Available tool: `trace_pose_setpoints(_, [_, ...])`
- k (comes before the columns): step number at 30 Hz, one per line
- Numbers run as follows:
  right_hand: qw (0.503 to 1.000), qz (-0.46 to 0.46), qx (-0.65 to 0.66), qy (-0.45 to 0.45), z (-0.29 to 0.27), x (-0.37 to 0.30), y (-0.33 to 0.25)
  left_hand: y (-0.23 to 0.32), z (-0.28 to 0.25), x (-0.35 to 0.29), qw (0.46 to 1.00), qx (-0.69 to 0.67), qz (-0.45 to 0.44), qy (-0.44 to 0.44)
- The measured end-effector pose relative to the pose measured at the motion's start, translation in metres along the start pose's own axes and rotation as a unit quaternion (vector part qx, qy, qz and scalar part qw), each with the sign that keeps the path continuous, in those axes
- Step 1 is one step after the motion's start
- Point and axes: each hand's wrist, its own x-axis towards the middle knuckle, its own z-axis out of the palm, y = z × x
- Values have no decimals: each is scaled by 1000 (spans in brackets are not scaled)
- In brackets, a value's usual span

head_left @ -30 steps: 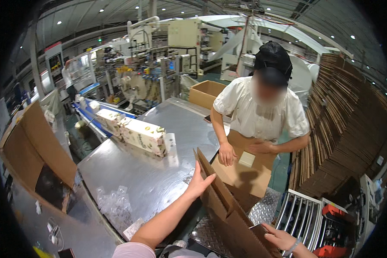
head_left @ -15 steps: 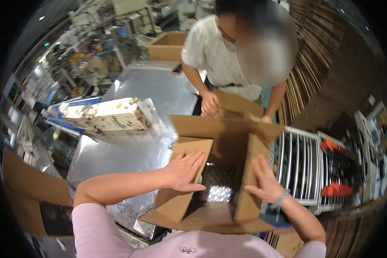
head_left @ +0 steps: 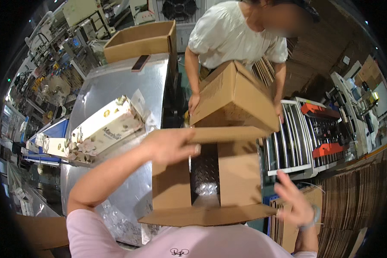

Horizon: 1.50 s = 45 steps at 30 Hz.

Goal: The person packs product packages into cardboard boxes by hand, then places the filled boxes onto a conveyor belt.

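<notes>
In front of me stands a brown cardboard box (head_left: 241, 172) with its left and right flaps lying inward. Through the gap between them, dark patterned metal (head_left: 205, 170) shows. My left hand (head_left: 172, 145), fingers stretched and thumb apart, is at the left end of the far flap (head_left: 228, 134); whether it presses on the flap is unclear. The near flap (head_left: 202, 215) sticks out toward me. Off the box's right side, my right hand (head_left: 294, 200) hangs in the air, slightly blurred, fingers spread and holding nothing. Across from me, a person in a white top grips another cardboard box (head_left: 234, 92), tilted.
A metal table (head_left: 146, 90) on the left bears a floral-printed carton (head_left: 107, 124), a phone (head_left: 140, 63) and a large open box (head_left: 137, 38). To the right lies a roller conveyor (head_left: 286, 142) with orange-red parts. Stacked flat cardboard (head_left: 348, 198) fills the lower right.
Both my hands have left the side flaps: the left went to the far flap, the right moved outward. The side flaps now lie flatter. The other person has raised their box.
</notes>
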Motion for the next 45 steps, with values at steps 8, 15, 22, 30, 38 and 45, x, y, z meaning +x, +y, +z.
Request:
trace_pose_setpoints(8, [954, 30, -284, 95, 109, 143, 47, -31, 25, 2, 994, 18, -29, -101])
trace_pose_setpoints(15, [975, 42, -210, 57, 40, 83, 151, -121, 146, 1, 809, -257, -247, 468])
trace_pose_setpoints(22, [901, 277, 224, 248, -40, -68, 389, -11, 271, 101, 615, -695, -349, 129])
trace_pose_setpoints(30, [687, 231, 688, 26, 11, -79, 345, 149, 93, 49, 830, -550, 66, 64])
trace_pose_setpoints(38, [818, 145, 544, 118, -21, 52, 228, 112, 98, 103, 949, -41, -23, 311])
trace_pose_setpoints(45, [894, 305, 279, 176, 9, 80, 254, -290, -18, -76, 774, 21, -569, 276])
